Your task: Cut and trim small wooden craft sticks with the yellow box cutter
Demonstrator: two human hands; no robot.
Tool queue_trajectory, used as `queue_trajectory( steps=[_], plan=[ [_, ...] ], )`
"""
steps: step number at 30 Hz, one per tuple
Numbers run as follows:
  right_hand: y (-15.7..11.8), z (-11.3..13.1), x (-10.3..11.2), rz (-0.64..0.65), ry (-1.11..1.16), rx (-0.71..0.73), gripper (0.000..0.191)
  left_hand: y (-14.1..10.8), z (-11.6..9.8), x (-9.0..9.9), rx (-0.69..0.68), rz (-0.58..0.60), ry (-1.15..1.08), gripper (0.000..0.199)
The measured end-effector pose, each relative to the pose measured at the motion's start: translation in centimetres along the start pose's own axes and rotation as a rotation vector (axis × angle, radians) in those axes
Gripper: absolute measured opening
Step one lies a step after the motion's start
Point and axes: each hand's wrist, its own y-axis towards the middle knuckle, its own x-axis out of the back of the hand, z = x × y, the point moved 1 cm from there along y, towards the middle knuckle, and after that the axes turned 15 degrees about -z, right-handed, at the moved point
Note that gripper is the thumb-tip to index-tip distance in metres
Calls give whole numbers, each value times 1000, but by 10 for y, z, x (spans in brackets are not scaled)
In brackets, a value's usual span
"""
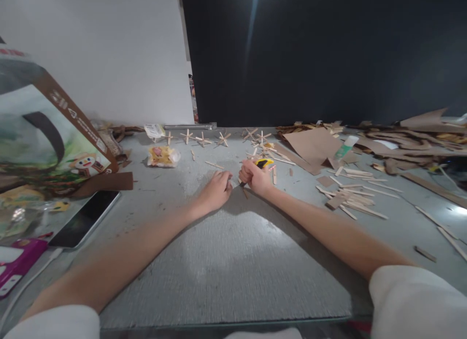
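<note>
My right hand (254,177) is closed around a yellow and black utility knife (264,163), its dark tip pointing down at the grey table (226,266). A small thin wood piece (245,194) lies under the tip. Just left of it, my left hand (216,190) rests on the table with its fingers curled together; anything between them is too small to make out. Behind the hands stand several star-shaped pieces made of crossed wooden sticks (202,139). A loose stick (214,165) lies beyond my left hand.
Many wooden sticks (359,203) are scattered at the right, near a glue stick (346,147) and brown cardboard (312,145). A yellow packet (162,156) sits back left. At the left are a phone (85,219), a purple device (22,263) with a cable, and a large printed box (54,134).
</note>
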Motion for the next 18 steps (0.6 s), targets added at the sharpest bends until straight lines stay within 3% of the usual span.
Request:
queue_trajectory(
  steps=[11,18],
  plan=[
    [3,4,-7,31,-13,8,68,-2,1,2,-14,1,30,28],
    [12,9,1,18,-3,-2,69,-1,-1,1,-5,7,32,29]
  ],
)
